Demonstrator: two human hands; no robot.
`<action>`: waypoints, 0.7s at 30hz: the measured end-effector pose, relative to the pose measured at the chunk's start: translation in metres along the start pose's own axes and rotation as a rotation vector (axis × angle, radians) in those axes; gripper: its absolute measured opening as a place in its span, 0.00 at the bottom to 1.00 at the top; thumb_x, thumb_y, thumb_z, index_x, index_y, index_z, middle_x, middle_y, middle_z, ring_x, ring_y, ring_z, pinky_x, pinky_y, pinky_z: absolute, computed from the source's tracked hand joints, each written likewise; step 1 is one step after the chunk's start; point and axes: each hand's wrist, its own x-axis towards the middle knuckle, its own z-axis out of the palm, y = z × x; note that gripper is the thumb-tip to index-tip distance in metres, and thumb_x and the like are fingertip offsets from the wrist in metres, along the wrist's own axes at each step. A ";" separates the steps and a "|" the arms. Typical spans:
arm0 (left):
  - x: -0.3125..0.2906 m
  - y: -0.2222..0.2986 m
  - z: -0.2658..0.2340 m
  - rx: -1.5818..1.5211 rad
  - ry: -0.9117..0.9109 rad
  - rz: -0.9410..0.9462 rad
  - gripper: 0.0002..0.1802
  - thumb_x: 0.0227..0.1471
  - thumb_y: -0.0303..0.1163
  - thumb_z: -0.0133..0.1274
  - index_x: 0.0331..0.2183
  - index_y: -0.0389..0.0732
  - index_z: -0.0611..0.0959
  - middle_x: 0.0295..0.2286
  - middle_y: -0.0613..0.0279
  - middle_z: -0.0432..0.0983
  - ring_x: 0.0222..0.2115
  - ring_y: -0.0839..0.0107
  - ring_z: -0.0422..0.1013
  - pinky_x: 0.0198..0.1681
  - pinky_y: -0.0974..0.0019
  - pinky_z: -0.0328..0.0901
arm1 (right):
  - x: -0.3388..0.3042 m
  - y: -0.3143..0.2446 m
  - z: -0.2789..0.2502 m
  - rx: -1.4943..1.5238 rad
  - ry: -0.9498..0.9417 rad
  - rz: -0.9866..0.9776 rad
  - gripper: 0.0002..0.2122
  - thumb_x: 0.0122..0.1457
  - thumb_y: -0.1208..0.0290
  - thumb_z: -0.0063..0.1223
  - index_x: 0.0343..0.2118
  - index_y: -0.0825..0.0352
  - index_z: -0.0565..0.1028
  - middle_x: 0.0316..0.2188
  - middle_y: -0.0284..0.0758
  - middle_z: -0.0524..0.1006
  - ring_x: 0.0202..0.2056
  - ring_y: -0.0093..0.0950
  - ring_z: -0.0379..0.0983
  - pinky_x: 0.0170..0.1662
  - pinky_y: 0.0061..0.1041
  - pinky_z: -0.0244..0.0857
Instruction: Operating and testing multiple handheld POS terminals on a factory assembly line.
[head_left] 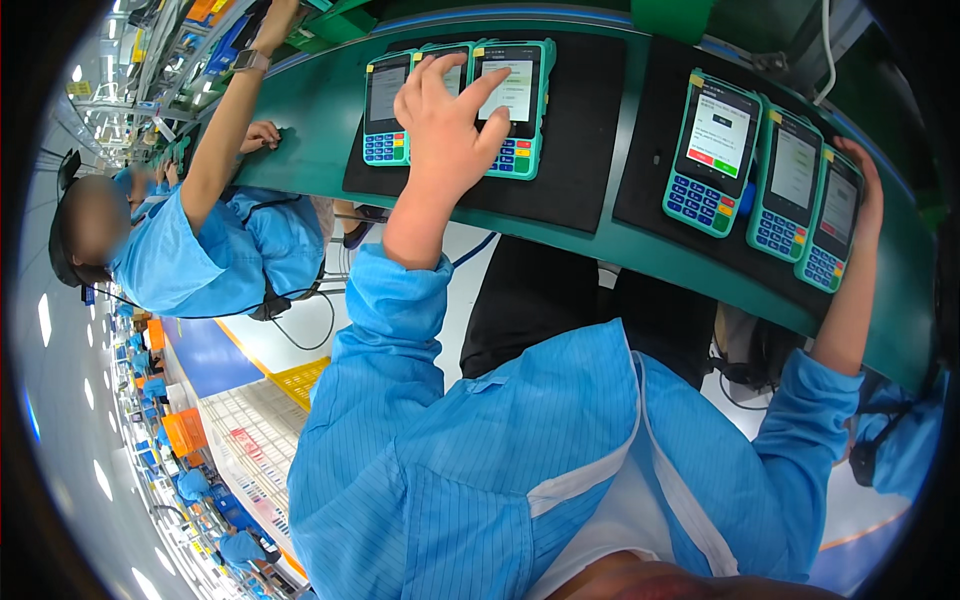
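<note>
Three teal handheld terminals lie side by side on a black mat (580, 150). My left hand (445, 125) rests over the middle one (440, 55), fingers spread, and its index fingertip touches the lit screen of the right terminal (520, 110). The left terminal (385, 105) lies untouched beside my hand. On a second black mat (650, 170) stand three more teal terminals with lit screens. My right hand (866, 185) wraps around the outer edge of the rightmost one (832, 220). The other two (712, 150) (785, 185) lie beside it.
Both mats lie on a curved green work surface (300, 110). At the left a co-worker in a blue coat (200, 250) raises one arm with a wristwatch (250, 60) and rests a hand (262, 135) on the surface. Shelves and orange bins (185, 430) fill the lower left.
</note>
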 end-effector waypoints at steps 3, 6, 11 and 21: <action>0.004 0.006 0.004 -0.033 -0.052 -0.030 0.19 0.43 0.38 0.55 0.42 0.57 0.83 0.49 0.54 0.64 0.55 0.50 0.54 0.56 0.44 0.45 | 0.000 0.001 -0.001 0.073 -0.029 0.026 0.19 0.63 0.60 0.39 0.48 0.71 0.72 0.50 0.42 0.73 0.52 0.31 0.68 0.57 0.28 0.59; 0.002 -0.008 0.007 -0.002 -0.001 -0.011 0.21 0.42 0.37 0.55 0.43 0.57 0.83 0.47 0.55 0.67 0.52 0.53 0.59 0.53 0.48 0.51 | 0.001 0.002 0.000 0.008 -0.113 -0.060 0.20 0.61 0.60 0.40 0.47 0.71 0.73 0.48 0.41 0.74 0.53 0.31 0.67 0.59 0.29 0.55; -0.016 -0.086 0.010 -0.003 0.107 -0.060 0.25 0.44 0.26 0.47 0.47 0.46 0.80 0.40 0.49 0.75 0.43 0.53 0.70 0.49 0.57 0.63 | -0.008 -0.010 0.010 -0.079 -0.182 -0.171 0.18 0.58 0.63 0.43 0.44 0.70 0.75 0.45 0.38 0.76 0.49 0.28 0.70 0.56 0.24 0.58; -0.103 -0.196 0.007 -0.553 0.144 -0.935 0.27 0.62 0.42 0.31 0.55 0.34 0.68 0.50 0.52 0.70 0.53 0.62 0.65 0.56 0.63 0.54 | -0.042 -0.047 0.025 -0.040 -0.165 -0.149 0.23 0.49 0.73 0.50 0.51 0.72 0.69 0.45 0.44 0.74 0.44 0.39 0.72 0.48 0.31 0.66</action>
